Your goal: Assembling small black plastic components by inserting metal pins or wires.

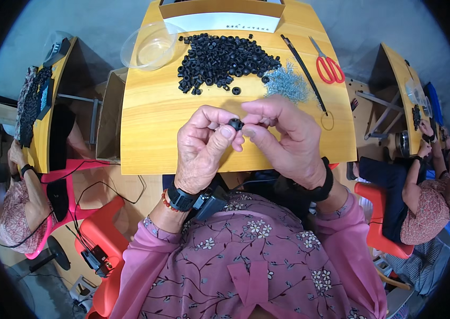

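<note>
A small round black plastic part (235, 124) is held over the near side of the wooden table (153, 133). My left hand (203, 139) pinches it between thumb and fingers. From the right, my right hand (288, 133) meets it with thumb and forefinger drawn together; anything tiny between those fingertips is too small to make out. Beyond my hands lies a heap of similar black parts (219, 59), with a single loose part (236, 91) at its near edge. Touching the heap on the right is a pile of small silvery screws (287, 83).
A clear plastic bowl (153, 50) stands left of the heap. Behind it sits a box (222, 22). On the right lie a thin black rod (305, 73) and red-handled scissors (329, 68). People work at tables on both sides; red chairs (105, 234) stand nearby.
</note>
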Demonstrator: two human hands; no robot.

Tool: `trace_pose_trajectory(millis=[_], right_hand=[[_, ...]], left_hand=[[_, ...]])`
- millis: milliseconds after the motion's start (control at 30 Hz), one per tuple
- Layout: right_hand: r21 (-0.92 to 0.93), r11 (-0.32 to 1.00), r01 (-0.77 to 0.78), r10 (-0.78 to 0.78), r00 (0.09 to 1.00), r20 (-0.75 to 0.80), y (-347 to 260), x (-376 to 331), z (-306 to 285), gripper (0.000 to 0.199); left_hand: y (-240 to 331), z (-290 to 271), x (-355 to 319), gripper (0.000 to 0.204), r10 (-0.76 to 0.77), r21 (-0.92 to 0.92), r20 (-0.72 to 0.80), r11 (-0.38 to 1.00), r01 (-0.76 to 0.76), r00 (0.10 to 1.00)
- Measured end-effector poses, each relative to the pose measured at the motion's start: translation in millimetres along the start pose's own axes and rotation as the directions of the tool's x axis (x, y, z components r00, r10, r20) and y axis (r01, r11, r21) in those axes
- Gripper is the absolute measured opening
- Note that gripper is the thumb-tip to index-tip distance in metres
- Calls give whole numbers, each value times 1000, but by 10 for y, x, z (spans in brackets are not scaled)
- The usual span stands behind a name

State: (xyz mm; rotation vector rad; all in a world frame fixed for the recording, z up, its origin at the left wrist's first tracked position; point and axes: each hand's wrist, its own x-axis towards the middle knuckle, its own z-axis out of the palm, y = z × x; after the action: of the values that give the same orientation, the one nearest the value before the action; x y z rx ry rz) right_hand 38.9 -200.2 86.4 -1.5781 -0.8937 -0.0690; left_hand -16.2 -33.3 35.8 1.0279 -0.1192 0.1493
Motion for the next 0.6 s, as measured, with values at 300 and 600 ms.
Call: trace_pose_trajectory(millis=[300, 600], right_hand=[[-180, 965, 193, -181, 980, 81, -131, 70, -23, 28], [-158, 959, 235, -227, 971, 68, -171, 122, -41, 27]], left_hand=[[243, 12, -24, 23, 28, 83, 82, 996, -34, 996], [351, 32, 14, 19, 22, 75, 132, 997, -33, 991]])
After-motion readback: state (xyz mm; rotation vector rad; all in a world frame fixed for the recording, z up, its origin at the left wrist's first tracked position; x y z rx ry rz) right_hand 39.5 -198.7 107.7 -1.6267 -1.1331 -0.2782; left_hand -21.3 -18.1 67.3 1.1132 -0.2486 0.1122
